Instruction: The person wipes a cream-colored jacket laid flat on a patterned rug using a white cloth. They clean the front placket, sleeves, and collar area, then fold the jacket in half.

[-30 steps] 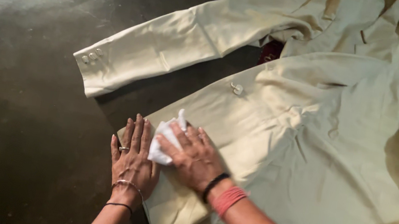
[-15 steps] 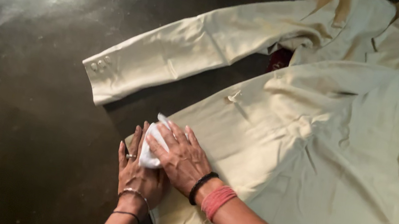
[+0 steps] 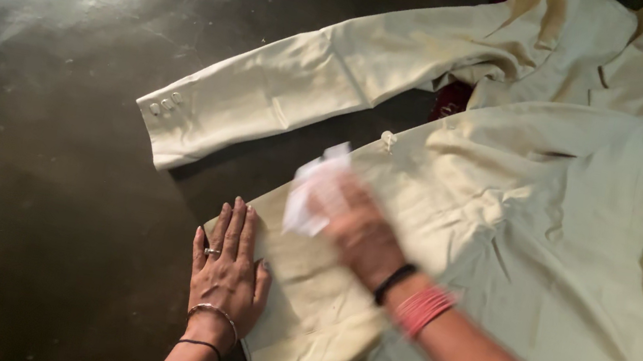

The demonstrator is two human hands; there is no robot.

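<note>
Hands on cream jacket, white cloth on its front.

L to R: dark floor (image 3: 27,162) w/ glare top left; jacket sleeve (image 3: 284,90) lying flat, 3 buttons at cuff. Left hand (image 3: 228,268) open, palm down, fingers spread, pinning jacket's lower corner at floor edge. Right hand (image 3: 361,229), blurred, grips crumpled white cloth (image 3: 313,192) against cream jacket (image 3: 513,260), just below small button (image 3: 387,139). Jacket spread open on floor, filling right side.

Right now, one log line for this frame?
left hand: flat on jacket hem | right hand: blurred, holds white cloth on cream jacket | sleeve: spread on dark floor
</note>
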